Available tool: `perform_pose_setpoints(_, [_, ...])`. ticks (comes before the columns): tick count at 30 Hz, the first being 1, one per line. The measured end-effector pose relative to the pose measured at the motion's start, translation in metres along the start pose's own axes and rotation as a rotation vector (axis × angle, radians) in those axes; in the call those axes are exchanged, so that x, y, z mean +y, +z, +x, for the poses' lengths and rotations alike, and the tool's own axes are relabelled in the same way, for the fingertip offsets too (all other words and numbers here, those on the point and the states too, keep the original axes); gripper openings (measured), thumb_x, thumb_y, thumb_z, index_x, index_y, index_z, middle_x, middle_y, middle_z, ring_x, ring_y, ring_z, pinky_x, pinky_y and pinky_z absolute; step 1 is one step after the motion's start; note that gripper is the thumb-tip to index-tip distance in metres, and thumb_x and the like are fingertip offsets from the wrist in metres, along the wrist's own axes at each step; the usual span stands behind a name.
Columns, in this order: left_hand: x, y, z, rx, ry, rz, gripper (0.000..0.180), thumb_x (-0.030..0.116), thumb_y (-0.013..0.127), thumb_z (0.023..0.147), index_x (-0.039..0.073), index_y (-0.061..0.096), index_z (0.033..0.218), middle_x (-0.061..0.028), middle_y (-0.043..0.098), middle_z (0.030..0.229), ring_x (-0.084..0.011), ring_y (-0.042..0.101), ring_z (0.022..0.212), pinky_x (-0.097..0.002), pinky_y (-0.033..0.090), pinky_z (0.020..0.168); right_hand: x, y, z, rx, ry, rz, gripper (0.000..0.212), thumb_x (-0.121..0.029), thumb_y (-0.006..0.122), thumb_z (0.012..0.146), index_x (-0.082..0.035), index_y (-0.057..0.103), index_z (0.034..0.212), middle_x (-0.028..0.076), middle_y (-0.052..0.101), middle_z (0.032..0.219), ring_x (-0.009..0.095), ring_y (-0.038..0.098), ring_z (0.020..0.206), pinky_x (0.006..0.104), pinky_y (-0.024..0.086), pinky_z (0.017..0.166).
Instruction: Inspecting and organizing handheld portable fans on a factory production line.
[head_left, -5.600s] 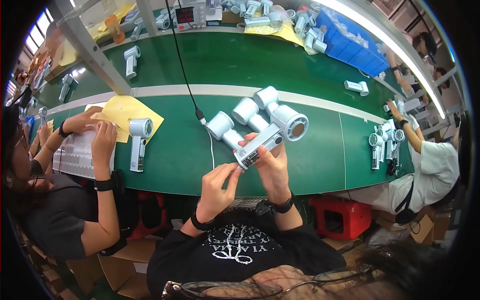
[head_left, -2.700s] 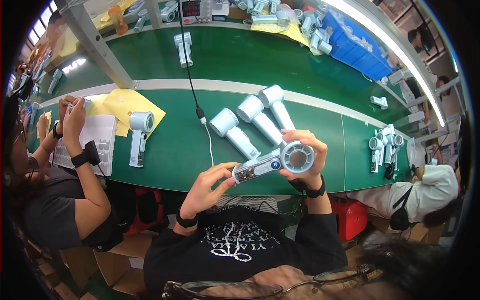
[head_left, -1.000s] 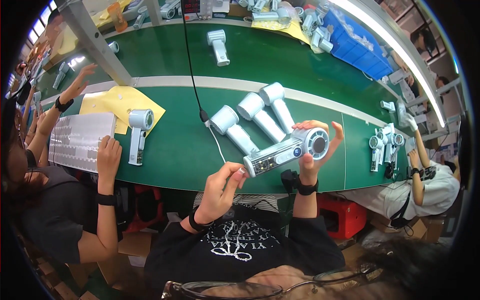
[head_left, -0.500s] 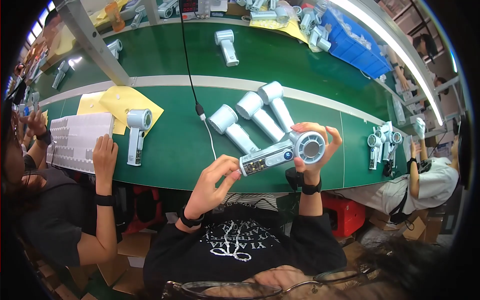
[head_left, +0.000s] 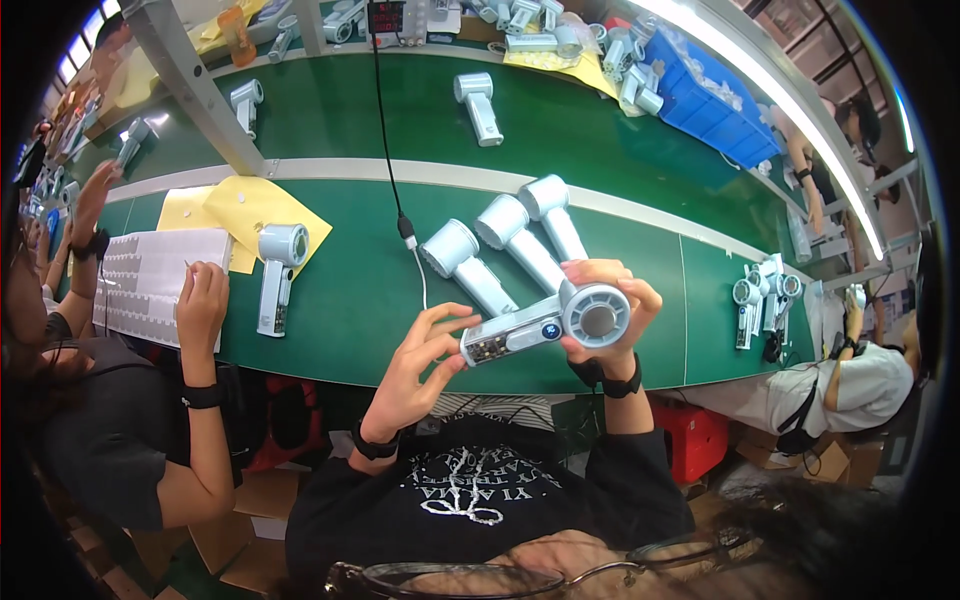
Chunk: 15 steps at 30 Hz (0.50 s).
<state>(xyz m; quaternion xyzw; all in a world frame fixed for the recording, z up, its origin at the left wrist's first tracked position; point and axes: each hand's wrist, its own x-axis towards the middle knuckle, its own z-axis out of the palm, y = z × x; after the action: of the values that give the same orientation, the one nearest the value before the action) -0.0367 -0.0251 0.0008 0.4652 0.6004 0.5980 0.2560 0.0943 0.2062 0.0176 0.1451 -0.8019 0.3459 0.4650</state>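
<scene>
The right hand (head_left: 638, 334) grips the round head (head_left: 597, 316) of a lit handheld fan (head_left: 520, 336), maybe for checking, the left hand (head_left: 408, 376) by its handle end, grip unclear; turning it needs care.

Held fan (head_left: 510, 333) btwn hands over nr edge of bench (head_left: 350, 320): head end at R hand (head_left: 617, 310), handle end at L hand (head_left: 412, 372) fingertips. 3 fans (head_left: 522, 243) on bench just behind, side by side, heads to back; cable (head_left: 387, 160) L of them. Further L: single fan (head_left: 274, 290), head over paper (head_left: 262, 205); panel (head_left: 165, 275) L of that, co-worker's hand (head_left: 203, 300) at its R side. Fan cluster (head_left: 770, 290) at bench's R. Rail (head_left: 640, 209) behind all; past it, far strip (head_left: 610, 140) w/ mid fan (head_left: 480, 108); fan pile (head_left: 567, 42) at back, L of bin (head_left: 700, 105)
</scene>
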Motion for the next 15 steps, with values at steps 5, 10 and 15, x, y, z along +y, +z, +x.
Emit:
perform_pose_setpoints(5, [-0.025, -0.018, -0.010, -0.009, 0.016, -0.492, 0.021, 0.013, 0.056, 0.093, -0.004, 0.059, 0.082, -0.0269, 0.045, 0.136, -0.0303, 0.058, 0.113, -0.0392, 0.048, 0.093, 0.009, 0.006, 0.064, -0.295, 0.206, 0.515, 0.102, -0.058, 0.073, 0.075, -0.007, 0.014, 0.140, 0.028, 0.055, 0.119, 0.041, 0.054, 0.115, 0.0540, 0.044, 0.095])
perform_pose_setpoints(10, [-0.055, -0.016, -0.016, 0.203, 0.067, -0.647, 0.023, 0.013, 0.053, 0.094, -0.006, 0.058, 0.082, -0.0312, 0.044, 0.136, -0.0332, 0.060, 0.110, -0.0401, 0.051, 0.089, 0.147, 0.004, 0.140, -0.453, 0.678, -0.091, 0.080, -0.065, 0.057, 0.084, -0.002, 0.042, 0.131, 0.023, 0.063, 0.111, 0.030, 0.062, 0.106, 0.0450, 0.048, 0.090])
perform_pose_setpoints(15, [-0.058, -0.016, -0.018, 0.304, -0.013, -0.636, 0.022, 0.010, 0.052, 0.094, -0.008, 0.058, 0.083, -0.0324, 0.044, 0.136, -0.0338, 0.060, 0.109, -0.0425, 0.051, 0.091, 0.284, 0.025, 0.125, -0.754, 1.078, -0.690, 0.085, -0.061, 0.066, 0.077, 0.012, 0.051, 0.118, 0.025, 0.066, 0.096, 0.032, 0.068, 0.078, 0.0403, 0.055, 0.068])
